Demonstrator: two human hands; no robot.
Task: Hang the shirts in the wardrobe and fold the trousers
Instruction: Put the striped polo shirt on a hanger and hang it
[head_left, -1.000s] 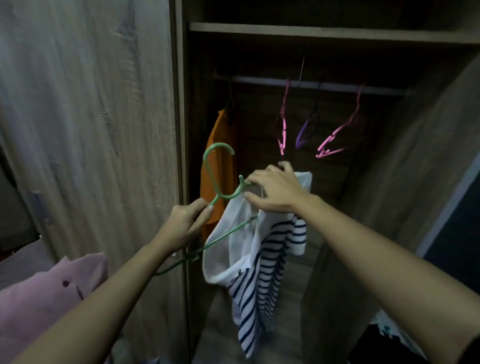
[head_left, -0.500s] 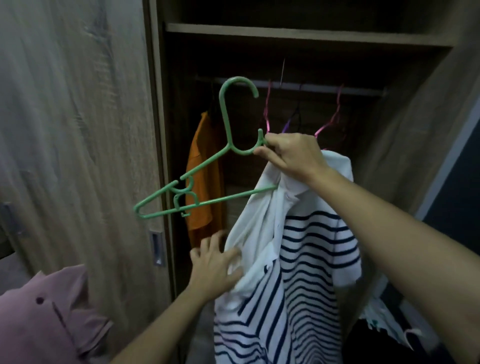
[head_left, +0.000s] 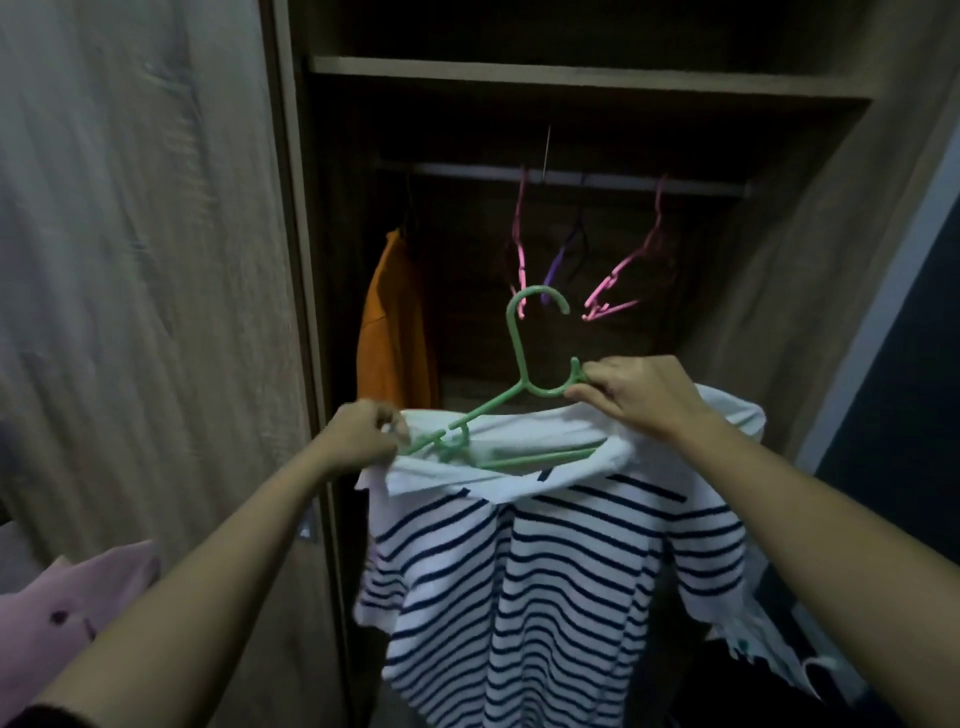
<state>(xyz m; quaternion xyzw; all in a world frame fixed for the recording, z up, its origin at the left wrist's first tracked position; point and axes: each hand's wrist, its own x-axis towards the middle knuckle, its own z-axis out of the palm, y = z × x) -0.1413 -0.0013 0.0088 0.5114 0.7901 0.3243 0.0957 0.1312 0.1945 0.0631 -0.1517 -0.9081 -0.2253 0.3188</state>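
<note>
A white shirt with dark stripes (head_left: 550, 582) hangs in front of the open wardrobe, its white collar spread wide. A green plastic hanger (head_left: 519, 384) sits partly inside the collar, hook pointing up. My right hand (head_left: 634, 395) pinches the hanger's neck together with the shirt's right shoulder. My left hand (head_left: 363, 431) grips the collar's left edge at the hanger's left arm. The wardrobe rail (head_left: 571, 179) runs across above the hook.
An orange garment (head_left: 395, 338) hangs at the rail's left end. Pink hangers (head_left: 623, 270) and a purple hanger (head_left: 558, 260) hang bare on the rail. The wardrobe door (head_left: 156, 260) stands at left. A pink garment (head_left: 78, 597) lies lower left; a light cloth (head_left: 763, 644) lower right.
My left hand rose from the shirt's front to the collar and pulled it over the hanger's left arm. The hanger came down and now sits inside the collar.
</note>
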